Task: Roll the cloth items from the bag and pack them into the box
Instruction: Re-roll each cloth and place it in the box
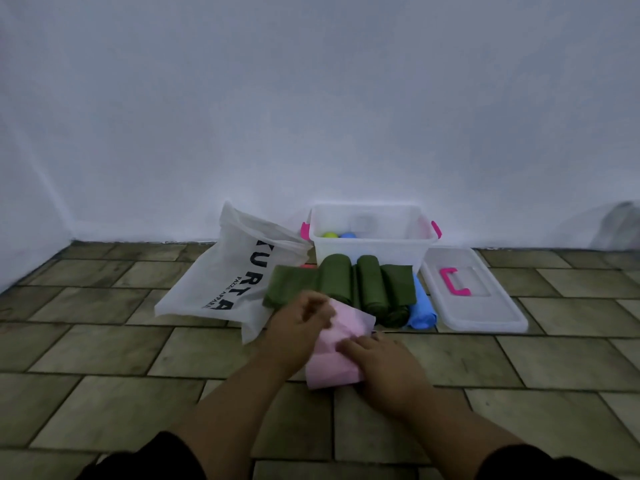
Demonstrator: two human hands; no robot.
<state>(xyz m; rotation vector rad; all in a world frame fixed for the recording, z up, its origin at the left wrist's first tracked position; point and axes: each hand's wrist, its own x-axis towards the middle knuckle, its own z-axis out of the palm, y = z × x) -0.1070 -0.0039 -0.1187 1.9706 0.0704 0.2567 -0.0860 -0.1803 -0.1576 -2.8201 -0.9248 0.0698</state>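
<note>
A pink cloth (341,336) lies folded on the tiled floor in front of me. My left hand (301,327) pinches its far left edge, blurred by motion. My right hand (379,362) presses flat on its near right part. Behind it lie several rolled green cloths (346,284) and a blue roll (420,306). The white bag (228,275) with black lettering lies flat to the left. The clear box (372,244) with pink handles stands against the wall, with a yellow-green and a blue roll inside.
The box's clear lid (481,306) with a pink handle lies on the floor to the right of the rolls. A white wall rises right behind the box. Something pale and blurred sits at the far right by the wall.
</note>
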